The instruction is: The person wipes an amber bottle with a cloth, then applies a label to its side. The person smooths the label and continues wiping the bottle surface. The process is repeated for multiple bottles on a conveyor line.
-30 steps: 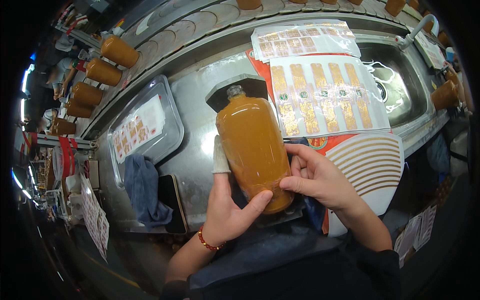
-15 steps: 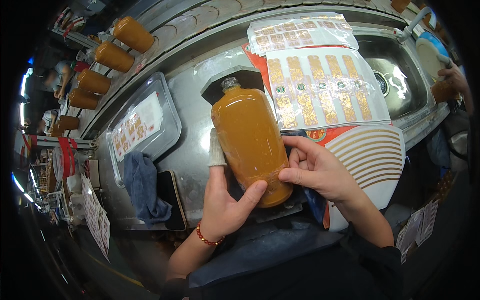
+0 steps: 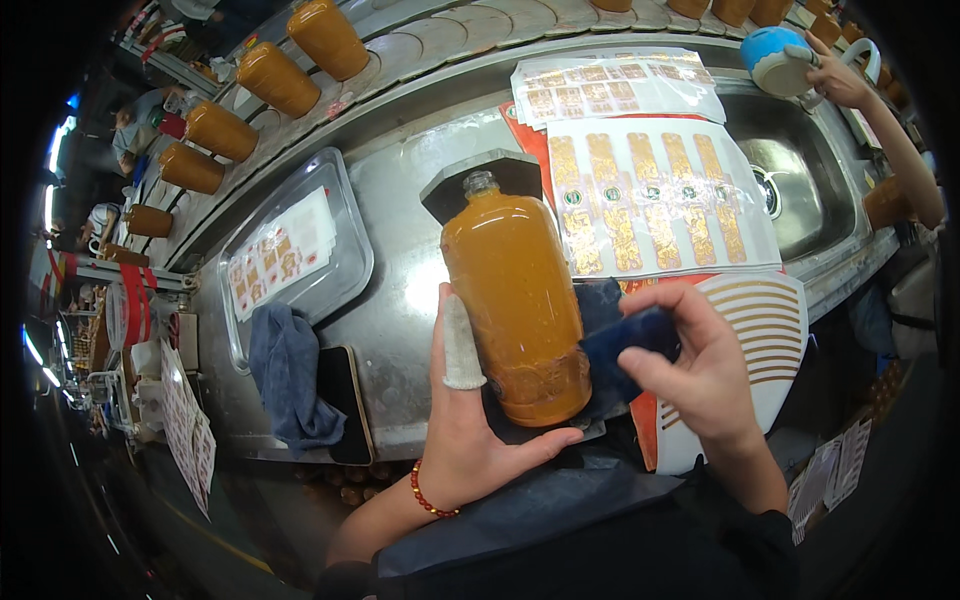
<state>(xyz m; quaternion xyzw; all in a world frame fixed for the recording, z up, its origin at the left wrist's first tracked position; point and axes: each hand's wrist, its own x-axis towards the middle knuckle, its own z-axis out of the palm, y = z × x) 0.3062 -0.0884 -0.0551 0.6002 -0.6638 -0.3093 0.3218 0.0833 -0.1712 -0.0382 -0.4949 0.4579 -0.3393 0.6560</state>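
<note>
An amber-brown glass bottle [image 3: 515,300] lies tilted in front of me, its clear neck pointing away toward a dark octagonal block [image 3: 475,178]. Along the bottle's left side and base rests my left hand [image 3: 470,430], steadying it, with a pale knitted cover on one finger and the thumb stretched under the base. Some of that hand's fingers are hidden by the bottle. A band of wrinkled clear film or label wraps the lower part of the bottle. My right hand [image 3: 690,360] grips a dark blue cloth [image 3: 630,345] against the bottle's lower right side.
Gold label sheets [image 3: 650,200] lie on the steel counter, beside a sheet of curved gold strips [image 3: 755,340]. At left are a clear tray [image 3: 350,240], a blue-grey rag [image 3: 290,380] and a phone-like slab [image 3: 345,400]. Similar bottles [image 3: 275,80] line the conveyor. Another person's hand [image 3: 840,80] holds a blue-and-white container [image 3: 778,62] above the sink [image 3: 800,170].
My right hand has left the bottle's film and now holds the dark blue cloth. My left thumb has slid down to the base. The other person's container has risen; conveyor bottles have shifted.
</note>
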